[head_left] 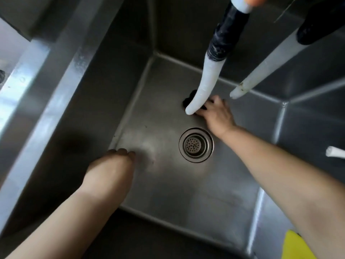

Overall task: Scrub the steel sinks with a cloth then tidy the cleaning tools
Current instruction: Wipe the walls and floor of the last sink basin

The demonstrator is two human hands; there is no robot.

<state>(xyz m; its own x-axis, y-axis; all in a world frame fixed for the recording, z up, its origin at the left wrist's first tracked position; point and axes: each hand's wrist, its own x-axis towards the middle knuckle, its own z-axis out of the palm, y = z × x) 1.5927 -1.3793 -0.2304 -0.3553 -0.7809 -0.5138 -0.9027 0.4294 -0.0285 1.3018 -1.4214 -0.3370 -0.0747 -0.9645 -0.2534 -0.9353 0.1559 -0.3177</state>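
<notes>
Nearest me, at the sink's (233, 221) front left floor: my left hand (110, 169), fingers together, tips pressed flat on the steel, holding nothing. Mid-floor: round strainer drain (196, 145), between both hands. Beyond it: my right hand (217, 116), fingers closed over a dark cloth (189, 99) pushed against the sink floor near the back wall. Above: white hose (202, 85) with black-taped section, its end hanging just over the cloth; second white hose (265, 71) to its right.

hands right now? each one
Left hand: open, empty, fingers on the steel sink floor.
Right hand: closed on a dark scrubbing cloth.
</notes>
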